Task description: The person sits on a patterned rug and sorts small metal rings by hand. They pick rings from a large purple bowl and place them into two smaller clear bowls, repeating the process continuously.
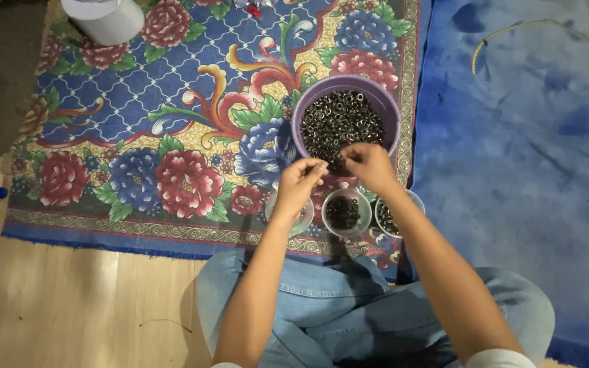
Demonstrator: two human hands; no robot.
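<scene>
Seated cross-legged on a floral rug point(172, 123), a person pinches small metal rings with both the left hand point(300, 182) and right hand point(369, 165), fingers narrow, at the near rim of a purple bowl point(345, 87) full of rings point(339, 123); three clear cups point(343, 212) stand just below.

Purple bowl point(346, 109) of metal rings blocked the way ahead; three small clear cups point(343, 211) crowded the gap before the knees. Floral rug point(138, 129) lay open leftward, white bucket point(106, 19) far corner.
</scene>
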